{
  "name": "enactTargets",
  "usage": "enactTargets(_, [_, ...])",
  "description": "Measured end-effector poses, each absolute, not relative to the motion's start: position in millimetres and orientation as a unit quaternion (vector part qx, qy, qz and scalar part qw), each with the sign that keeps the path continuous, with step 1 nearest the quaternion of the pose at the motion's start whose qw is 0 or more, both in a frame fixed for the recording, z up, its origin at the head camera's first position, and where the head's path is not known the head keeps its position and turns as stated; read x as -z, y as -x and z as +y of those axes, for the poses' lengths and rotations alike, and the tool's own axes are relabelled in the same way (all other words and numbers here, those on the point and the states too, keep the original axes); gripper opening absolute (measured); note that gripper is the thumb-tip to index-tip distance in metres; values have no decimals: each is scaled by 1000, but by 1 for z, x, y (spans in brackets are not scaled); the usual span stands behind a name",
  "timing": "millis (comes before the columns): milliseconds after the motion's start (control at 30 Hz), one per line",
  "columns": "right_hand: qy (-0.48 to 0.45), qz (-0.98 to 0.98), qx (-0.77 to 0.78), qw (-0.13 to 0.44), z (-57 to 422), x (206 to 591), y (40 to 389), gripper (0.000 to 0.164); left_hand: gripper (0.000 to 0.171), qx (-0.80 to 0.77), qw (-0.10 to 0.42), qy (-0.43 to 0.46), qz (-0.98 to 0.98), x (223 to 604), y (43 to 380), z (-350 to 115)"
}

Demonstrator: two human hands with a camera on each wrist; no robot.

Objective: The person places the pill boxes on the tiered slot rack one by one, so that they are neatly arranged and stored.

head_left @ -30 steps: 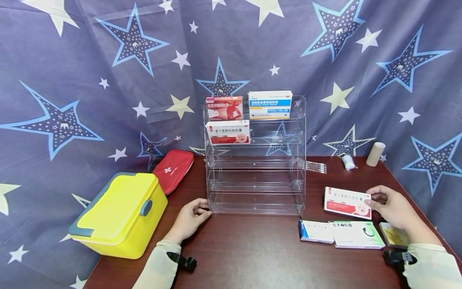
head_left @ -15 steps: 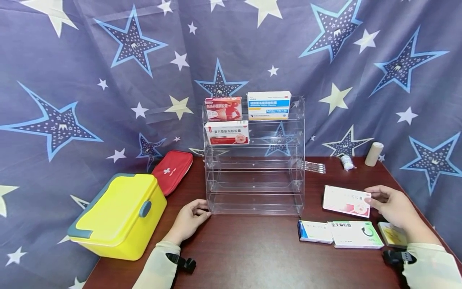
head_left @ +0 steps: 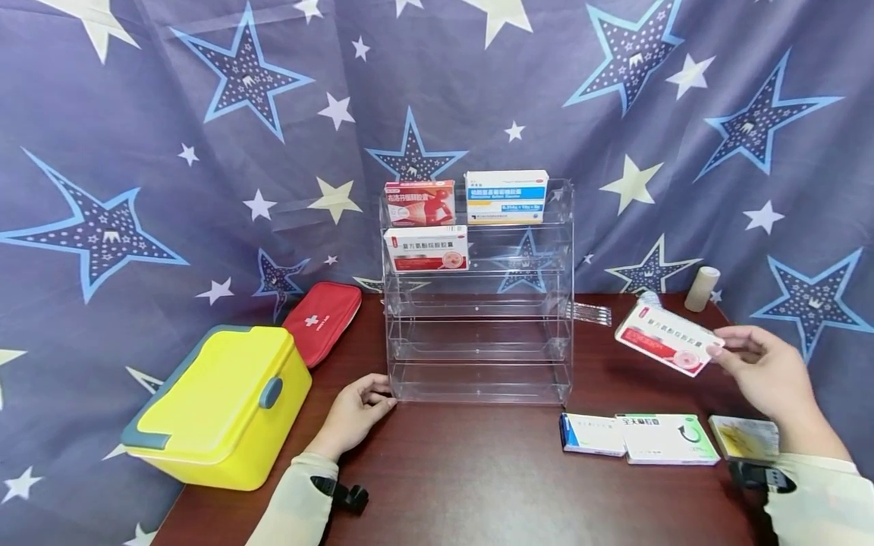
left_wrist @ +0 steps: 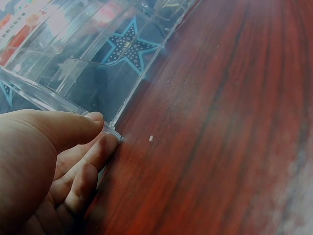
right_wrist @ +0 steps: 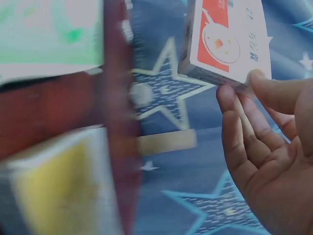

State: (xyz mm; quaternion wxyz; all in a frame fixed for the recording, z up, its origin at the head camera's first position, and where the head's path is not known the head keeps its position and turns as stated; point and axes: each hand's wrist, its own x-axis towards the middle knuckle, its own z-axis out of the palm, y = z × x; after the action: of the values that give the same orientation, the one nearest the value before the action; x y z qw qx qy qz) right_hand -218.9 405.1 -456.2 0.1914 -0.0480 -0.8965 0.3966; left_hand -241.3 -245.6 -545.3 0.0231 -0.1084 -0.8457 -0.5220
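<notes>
Between thumb and fingers my right hand pinches one end of a white-and-red medicine box, tilted and raised over the table's right side. The right wrist view shows the thumb on the medicine box's face and fingers beneath. My left hand grips the lower left front corner of a clear stepped display rack; thumb and fingertips meet at that corner in the left wrist view. Upper tiers of the rack hold a red box, a white-and-blue box and a similar white-and-red box.
On the table's right lie a blue-and-white box, a green-and-white box and a yellowish box. Behind stand a beige roll and clear strips. A yellow case and red pouch are left.
My right hand has lifted the white-and-red medicine box up off the table and tilted it, moving slightly rightward. The left hand stays at the rack's corner.
</notes>
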Motion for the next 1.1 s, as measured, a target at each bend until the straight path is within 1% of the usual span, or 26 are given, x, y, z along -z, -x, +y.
enactTargets(167, [61,-850,-448,271,401,415,214,21,31,522,16,111,-846,546,241,-245])
enactTargets(300, [54,-810,-490,317,385,371,221,25,32,523,16,108,-846,545,241,-244])
enactTargets(433, [30,-798,-497,340,362,331,235,30,32,520,14,104,-847,544,241,-245])
enactTargets(567, [1,-798,-501,336,336,305,253,34,32,520,12,104,-848,544,241,-245])
enactTargets(767, [-55,-809,-484,328,290,281,282,34,32,518,16,107,-848,544,241,-246])
enactTargets(933, [-92,-812,-474,327,251,269,304,31,31,517,18,108,-849,544,241,-247])
enactTargets(1100, [-106,-828,-461,301,223,267,325,29,32,517,22,110,-848,545,241,-248])
